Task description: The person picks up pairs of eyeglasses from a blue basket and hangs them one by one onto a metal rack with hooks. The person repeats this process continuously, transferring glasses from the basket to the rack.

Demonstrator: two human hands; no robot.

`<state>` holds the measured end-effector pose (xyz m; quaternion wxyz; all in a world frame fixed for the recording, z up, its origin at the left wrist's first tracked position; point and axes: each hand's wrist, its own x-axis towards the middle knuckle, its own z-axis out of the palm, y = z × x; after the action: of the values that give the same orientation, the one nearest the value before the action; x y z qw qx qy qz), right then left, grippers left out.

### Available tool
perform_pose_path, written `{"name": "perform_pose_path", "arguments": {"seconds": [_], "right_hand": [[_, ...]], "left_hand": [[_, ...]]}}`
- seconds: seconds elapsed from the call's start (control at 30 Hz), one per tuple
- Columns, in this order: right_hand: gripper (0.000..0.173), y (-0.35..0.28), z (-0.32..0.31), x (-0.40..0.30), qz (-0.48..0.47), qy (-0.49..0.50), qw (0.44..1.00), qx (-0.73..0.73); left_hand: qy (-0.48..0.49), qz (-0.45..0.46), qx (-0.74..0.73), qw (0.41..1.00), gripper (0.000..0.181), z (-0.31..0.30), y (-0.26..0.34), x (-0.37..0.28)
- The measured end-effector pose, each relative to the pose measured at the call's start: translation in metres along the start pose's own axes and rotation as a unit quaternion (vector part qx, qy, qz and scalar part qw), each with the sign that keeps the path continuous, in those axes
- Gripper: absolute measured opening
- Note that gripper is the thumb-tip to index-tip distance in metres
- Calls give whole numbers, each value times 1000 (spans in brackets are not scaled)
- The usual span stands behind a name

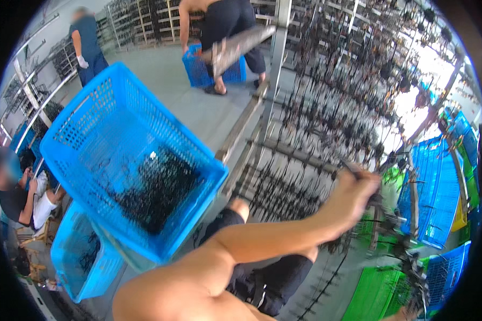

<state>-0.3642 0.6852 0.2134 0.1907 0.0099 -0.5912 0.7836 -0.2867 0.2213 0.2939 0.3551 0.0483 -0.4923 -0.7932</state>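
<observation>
My left hand [357, 196] reaches across to the right, its fingers closed around a dark, slender item that is too blurred to name. Close about it are wooden rack bars [301, 154] hung with rows of small dark parts on thin hooks or wires. At the bottom right edge a bit of skin shows, seemingly my right hand [405, 314]; most of it is cut off by the picture's rim. To my left a blue perforated plastic basket [120, 120] stands tilted in view, with a heap of small black pieces [156, 192] in its near corner.
A second blue basket [108, 269] sits below the first. A metal post [275, 68] rises ahead. One person bends over a blue crate [193, 72], another stands back left, a third sits far left. Blue baskets [434, 192] and green baskets [369, 295] lie to the right.
</observation>
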Motion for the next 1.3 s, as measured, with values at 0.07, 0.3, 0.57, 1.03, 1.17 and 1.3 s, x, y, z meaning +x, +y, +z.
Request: {"name": "perform_pose_path", "arguments": {"seconds": [0.07, 0.3, 0.57, 1.03, 1.17, 1.3], "right_hand": [[33, 33, -25, 9, 19, -38, 999, -18], [31, 175, 48, -1, 197, -67, 976, 65], [38, 289, 92, 8, 244, -222, 939, 97], [33, 303, 115, 28, 302, -105, 945, 68], [32, 295, 118, 20, 310, -77, 946, 53], [33, 299, 127, 11, 325, -67, 943, 31]], "left_hand": [[84, -153, 2, 985, 15, -62, -41, -36], [319, -237, -203, 895, 14, -259, -142, -60], [378, -271, -119, 877, 13, -399, -188, -119], [120, -399, 788, 452, 54, -642, -121, -145], [99, -400, 772, 483, 47, -646, -139, -135], [81, -391, 768, 501, 42, -646, -141, -128]]}}
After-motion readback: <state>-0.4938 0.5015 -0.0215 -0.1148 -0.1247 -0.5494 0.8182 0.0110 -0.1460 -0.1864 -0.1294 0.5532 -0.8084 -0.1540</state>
